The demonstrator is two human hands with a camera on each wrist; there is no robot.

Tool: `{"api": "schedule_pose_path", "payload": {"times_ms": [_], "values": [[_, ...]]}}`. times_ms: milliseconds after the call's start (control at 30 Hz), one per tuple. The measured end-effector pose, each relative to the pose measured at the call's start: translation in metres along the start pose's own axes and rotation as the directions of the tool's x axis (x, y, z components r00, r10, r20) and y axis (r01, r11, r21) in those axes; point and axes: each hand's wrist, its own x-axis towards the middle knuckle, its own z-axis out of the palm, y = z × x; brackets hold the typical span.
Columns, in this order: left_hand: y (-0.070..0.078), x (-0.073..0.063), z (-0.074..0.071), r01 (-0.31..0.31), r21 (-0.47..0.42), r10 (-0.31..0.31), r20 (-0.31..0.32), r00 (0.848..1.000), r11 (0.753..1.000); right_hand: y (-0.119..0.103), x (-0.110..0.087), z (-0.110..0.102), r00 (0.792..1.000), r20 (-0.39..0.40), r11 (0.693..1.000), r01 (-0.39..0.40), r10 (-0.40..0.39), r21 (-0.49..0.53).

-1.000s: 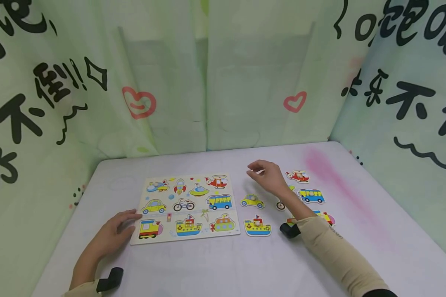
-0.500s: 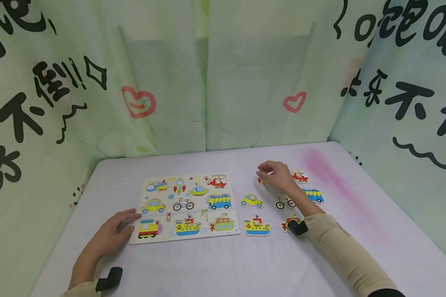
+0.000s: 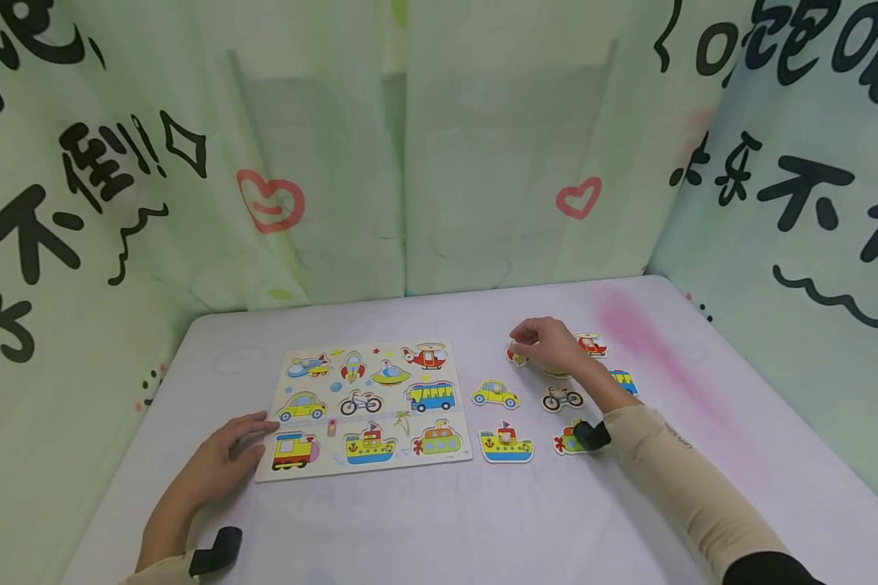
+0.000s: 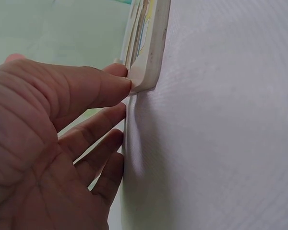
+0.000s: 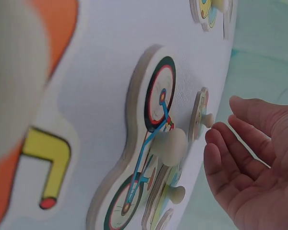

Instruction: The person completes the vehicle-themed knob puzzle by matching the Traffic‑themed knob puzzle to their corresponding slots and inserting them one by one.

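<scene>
My left hand [image 3: 223, 459] lies at the left edge of a pictured knob puzzle board [image 3: 331, 455], its fingers extended. In the left wrist view, the thumb and index fingertips touch the corner of the board [image 4: 152, 62], while the other fingertips meet the white cloth. My right hand [image 3: 552, 349] hovers over the loose pieces, fingers bent, right by the rocket piece [image 3: 515, 356]. The right wrist view has a gap between thumb and fingers, with the wooden knob [image 5: 208, 120] of that piece just beyond the fingertips. A bicycle piece [image 5: 158, 86] stands out nearer the camera.
Around the right hand lie a car piece [image 3: 496, 394], a boat piece [image 3: 506, 445], a helicopter piece [image 3: 593, 344], a bus piece [image 3: 624, 382] and a submarine piece [image 3: 567, 440], partly covered by the wrist camera. A printed curtain [image 3: 468, 244] hangs behind the table.
The right hand has moved right, from beside the board to over the rocket piece, then slowed there. The left hand and the board have stayed in place.
</scene>
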Motion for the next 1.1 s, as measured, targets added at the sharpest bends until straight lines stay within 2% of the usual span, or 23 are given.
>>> {"api": "schedule_pose_path", "payload": {"times_ms": [267,600,833,1100], "values": [[-0.002,0.002,0.001,0.02,-0.006,-0.02,0.011,1.0,1.0,0.003,0.005,-0.002,0.998,0.059,0.999,-0.036,0.033,0.037],[-0.002,0.001,0.001,0.003,-0.003,-0.003,-0.003,1.0,1.0,0.003,0.014,-0.002,0.997,0.069,0.996,0.051,-0.046,-0.072],[0.0,0.0,-0.001,-0.003,-0.014,0.003,0.007,1.0,1.0,0.005,0.016,-0.001,0.997,0.071,0.994,0.039,-0.032,-0.1],[0.0,0.0,-0.001,0.009,-0.006,-0.009,0.016,1.0,1.0,0.009,0.015,0.002,0.997,0.075,0.995,0.041,-0.035,-0.089]]}}
